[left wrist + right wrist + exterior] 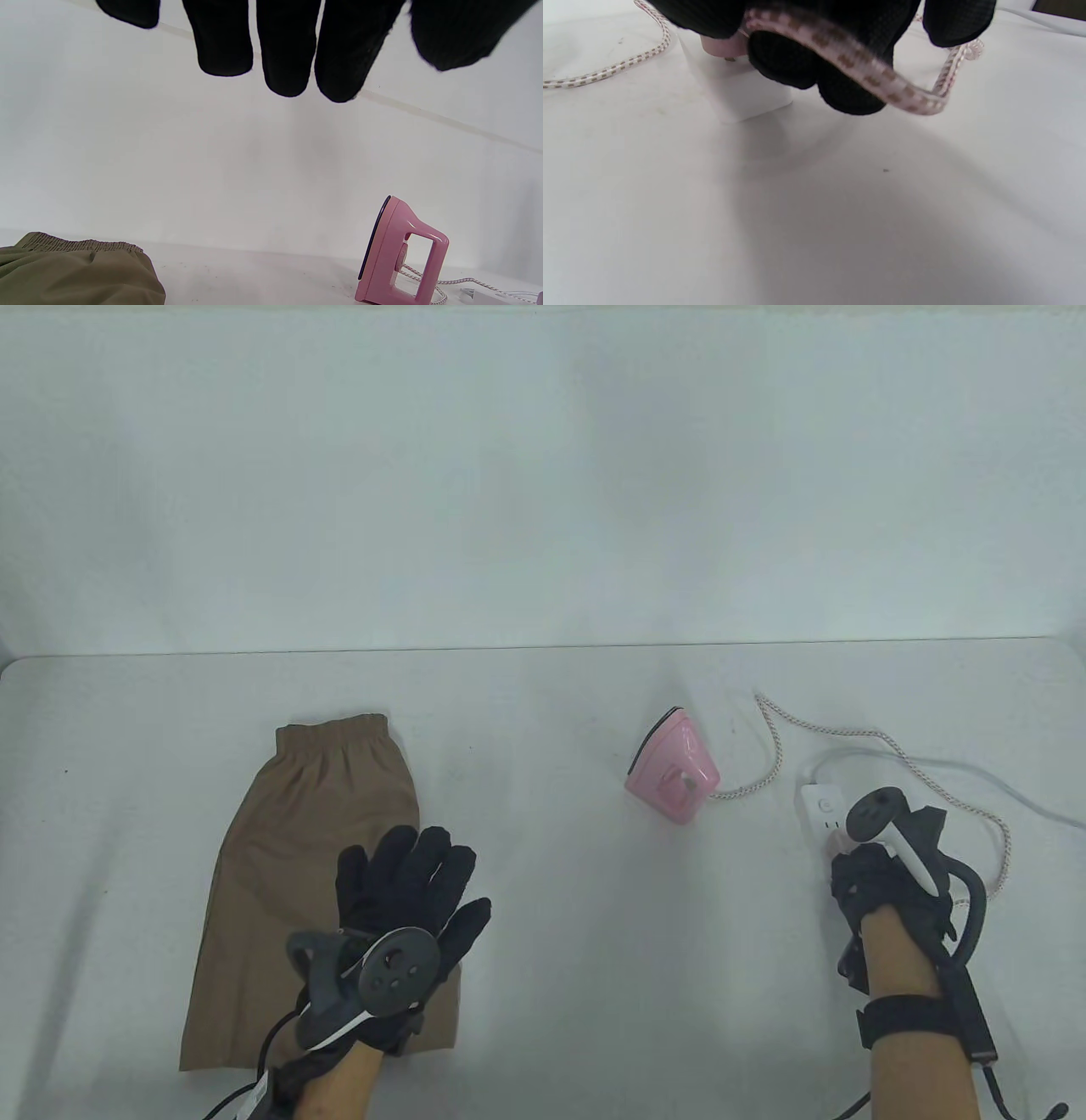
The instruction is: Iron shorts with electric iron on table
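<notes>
Tan shorts point(288, 848) lie flat on the left of the white table point(551, 950), waistband to the far side; they also show in the left wrist view point(72, 275). My left hand point(411, 869) is over their lower right part with fingers point(288, 51) spread and holds nothing. A pink iron point(674, 768) stands on its heel mid-right, also in the left wrist view point(398, 254). My right hand point(853, 857) grips the iron's pink plug point(721, 44) at the white power strip point(821, 806). The braided cord point(865, 67) loops across my fingers.
The braided cord point(848, 729) runs from the iron in a wide loop behind the power strip point(738, 93). The strip's white cable point(1001, 789) leads off to the right edge. A white wall stands behind the table's far edge.
</notes>
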A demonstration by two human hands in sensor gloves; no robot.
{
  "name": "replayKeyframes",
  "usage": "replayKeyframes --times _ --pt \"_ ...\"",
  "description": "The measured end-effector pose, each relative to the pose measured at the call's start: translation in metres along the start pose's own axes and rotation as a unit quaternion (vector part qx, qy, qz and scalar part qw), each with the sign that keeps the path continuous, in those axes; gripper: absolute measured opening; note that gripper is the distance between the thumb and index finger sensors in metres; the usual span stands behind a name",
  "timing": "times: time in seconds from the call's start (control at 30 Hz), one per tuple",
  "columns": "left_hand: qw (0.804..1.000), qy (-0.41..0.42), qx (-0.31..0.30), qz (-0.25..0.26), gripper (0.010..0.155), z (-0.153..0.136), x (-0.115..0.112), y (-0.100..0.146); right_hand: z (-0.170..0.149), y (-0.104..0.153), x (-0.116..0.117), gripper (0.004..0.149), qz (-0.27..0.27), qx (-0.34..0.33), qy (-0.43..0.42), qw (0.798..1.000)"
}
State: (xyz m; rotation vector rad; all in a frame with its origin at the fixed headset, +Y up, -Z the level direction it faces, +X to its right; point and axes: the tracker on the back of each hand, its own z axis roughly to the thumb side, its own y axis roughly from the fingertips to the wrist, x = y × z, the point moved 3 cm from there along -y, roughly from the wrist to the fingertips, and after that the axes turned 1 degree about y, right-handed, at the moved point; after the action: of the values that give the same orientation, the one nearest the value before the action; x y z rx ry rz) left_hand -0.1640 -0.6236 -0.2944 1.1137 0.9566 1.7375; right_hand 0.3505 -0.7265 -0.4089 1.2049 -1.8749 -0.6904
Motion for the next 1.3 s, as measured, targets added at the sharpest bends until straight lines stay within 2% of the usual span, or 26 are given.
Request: replayKeyframes --times 0.17,0.23,0.33,0.43,0.57,0.77,1.0,1.1,1.2,1.3 --pt "1.0 0.002 -0.002 -0.001 0.062 0.0 0.0 0.0 -0.009 0.0 -0.001 0.059 0.005 -0.007 -0.04 0.999" --pt "1.0 0.004 -0.001 0.0 0.062 0.0 0.001 0.0 -0.013 0.001 -0.006 0.068 0.014 -0.007 -0.054 0.998" --pt "1.0 0.006 -0.002 0.0 0.062 0.0 0.001 0.0 -0.013 0.006 -0.019 0.074 -0.007 -0.008 -0.051 0.999" --pt "1.0 0.007 -0.005 -0.003 0.062 0.001 0.0 -0.001 -0.003 0.011 -0.04 0.07 -0.053 -0.023 -0.019 0.998" --pt "1.0 0.005 -0.008 -0.003 0.062 0.002 0.0 0.0 0.02 0.008 -0.051 0.063 -0.098 -0.074 0.021 0.992" --pt "1.0 0.009 -0.009 -0.001 0.062 0.003 0.0 0.0 0.045 -0.012 -0.034 0.059 -0.078 -0.113 0.061 0.989" --pt "1.0 0.012 -0.013 -0.007 0.062 0.004 -0.003 -0.001 0.056 -0.028 -0.007 0.055 -0.038 -0.106 0.122 0.986" --pt "1.0 0.008 -0.017 -0.014 0.062 0.007 -0.005 -0.001 0.056 -0.03 -0.006 0.055 -0.036 -0.113 0.098 0.988" --pt "1.0 0.004 -0.025 -0.012 0.062 0.012 -0.005 -0.001 0.058 -0.032 -0.007 0.056 -0.046 -0.128 0.121 0.983" --pt "0.999 0.0 -0.03 -0.013 0.062 0.015 -0.006 0.001 0.057 -0.035 -0.009 0.055 -0.043 -0.128 0.083 0.987"
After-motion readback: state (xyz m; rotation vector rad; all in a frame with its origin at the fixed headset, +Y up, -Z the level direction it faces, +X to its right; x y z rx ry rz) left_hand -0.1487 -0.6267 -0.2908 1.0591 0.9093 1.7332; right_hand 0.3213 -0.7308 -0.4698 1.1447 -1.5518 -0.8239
